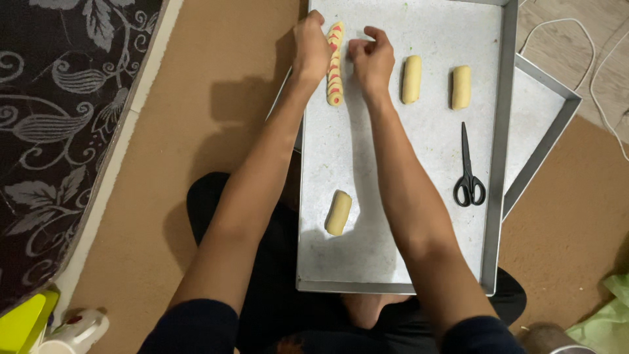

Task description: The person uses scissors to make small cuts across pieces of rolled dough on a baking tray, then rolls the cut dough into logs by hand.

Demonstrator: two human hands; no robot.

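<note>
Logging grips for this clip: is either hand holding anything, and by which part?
Neither hand lifts anything. The left hand and right hand flank the striped dough strip lying on the tray, fingertips near its far end; actual contact cannot be told.

A crumpled pale green plastic bag (606,314) lies at the lower right, well behind the right hand (372,60).

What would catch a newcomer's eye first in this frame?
Most striking is the long pale dough strip with red chevron cuts at the far end of the large grey metal baking tray, flanked by the left hand and the right hand. To the right lie two plain yellow dough logs, with black-handled scissors below them. A third plain dough log sits alone near the tray's near end.
</note>
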